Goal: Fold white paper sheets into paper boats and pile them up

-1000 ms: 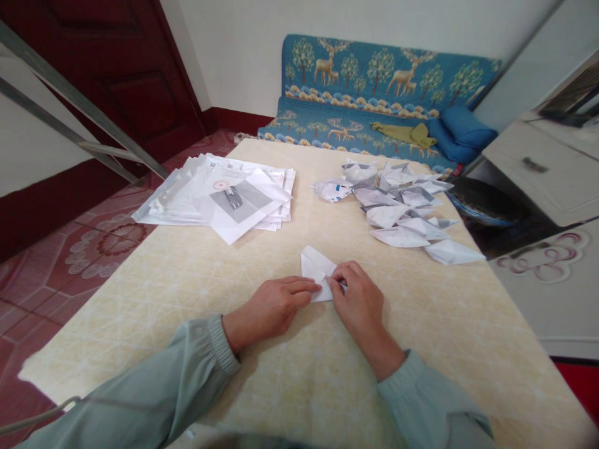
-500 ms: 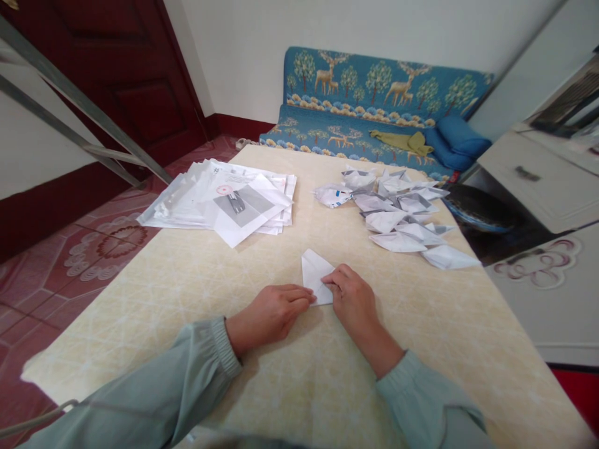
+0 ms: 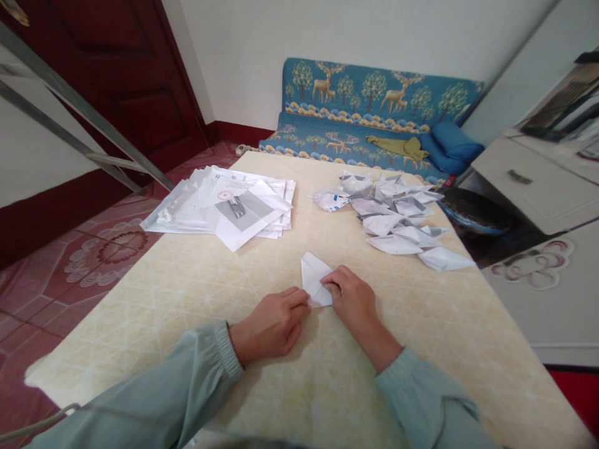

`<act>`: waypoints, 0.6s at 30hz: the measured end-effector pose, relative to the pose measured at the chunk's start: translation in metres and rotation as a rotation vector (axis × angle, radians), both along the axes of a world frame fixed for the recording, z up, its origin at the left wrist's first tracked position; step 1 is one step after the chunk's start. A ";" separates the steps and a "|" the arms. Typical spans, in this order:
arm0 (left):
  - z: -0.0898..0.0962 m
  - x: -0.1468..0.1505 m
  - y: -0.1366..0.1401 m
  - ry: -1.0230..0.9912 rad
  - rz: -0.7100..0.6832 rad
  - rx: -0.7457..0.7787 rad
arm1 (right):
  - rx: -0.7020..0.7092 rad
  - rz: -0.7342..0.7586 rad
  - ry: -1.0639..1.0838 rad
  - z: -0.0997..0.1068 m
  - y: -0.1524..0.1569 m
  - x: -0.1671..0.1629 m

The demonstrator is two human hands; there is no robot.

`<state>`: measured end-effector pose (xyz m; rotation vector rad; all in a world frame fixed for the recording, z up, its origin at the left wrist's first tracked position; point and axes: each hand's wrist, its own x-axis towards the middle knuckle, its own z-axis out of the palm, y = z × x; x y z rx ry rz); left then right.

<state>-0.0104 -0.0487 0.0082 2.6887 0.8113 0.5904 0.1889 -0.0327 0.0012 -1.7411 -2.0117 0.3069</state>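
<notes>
A small folded sheet of white paper (image 3: 314, 278) lies on the table in front of me, its pointed corner toward the far side. My right hand (image 3: 352, 295) pinches its right edge between thumb and bent fingers. At the lower left corner of the paper, my left hand (image 3: 277, 321) has its fingers curled and pressed together, the fingertips on the edge. Its thumb is partly hidden. Beyond my right hand lie several folded paper boats (image 3: 393, 223), grouped close together.
A stack of papers in plastic sleeves (image 3: 187, 209) lies at the far left, with a printed sheet (image 3: 253, 213) on top. The pale patterned table (image 3: 163, 299) stands before a blue sofa (image 3: 350, 134). A metal frame (image 3: 93, 118) leans at left; a white cabinet (image 3: 538, 181) stands at right.
My left fingers have curled in more and shifted slightly left along the paper's lower edge. My right hand keeps its pinch. The whole view has tilted a little.
</notes>
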 end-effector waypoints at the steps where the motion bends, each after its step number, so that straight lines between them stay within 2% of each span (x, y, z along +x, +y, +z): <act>1: 0.000 0.000 -0.001 0.004 0.002 -0.001 | -0.023 -0.010 -0.017 0.002 0.002 0.000; 8: 0.006 0.003 -0.001 0.067 0.002 -0.027 | -0.134 -0.095 -0.150 0.019 0.025 -0.005; 11: 0.008 0.004 0.002 0.077 -0.011 -0.018 | -0.217 -0.078 -0.226 0.027 0.036 -0.006; 15: 0.007 0.011 0.008 0.150 0.033 0.041 | -0.311 -0.015 -0.317 0.037 0.042 -0.006; 18: 0.008 0.018 0.016 0.247 0.072 0.090 | -0.310 -0.051 -0.291 0.039 0.038 -0.001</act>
